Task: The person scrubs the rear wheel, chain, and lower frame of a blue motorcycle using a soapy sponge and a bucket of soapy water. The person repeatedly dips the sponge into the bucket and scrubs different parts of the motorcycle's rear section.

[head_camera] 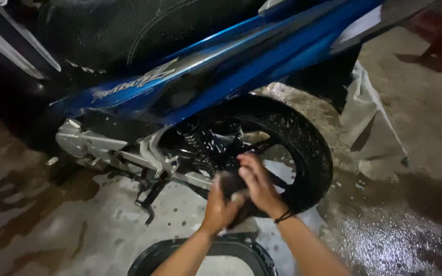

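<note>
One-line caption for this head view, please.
Both hands, left and right, press a dark sponge at the soapy rear wheel of a blue motorcycle, above a black basin.

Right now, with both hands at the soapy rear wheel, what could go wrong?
1. The left hand and right hand squeeze a dark sponge close to the rear wheel; fingers might catch on its spokes.
2. The wet floor looks slippery.
3. The basin sits just under the forearms and may get knocked.
</note>
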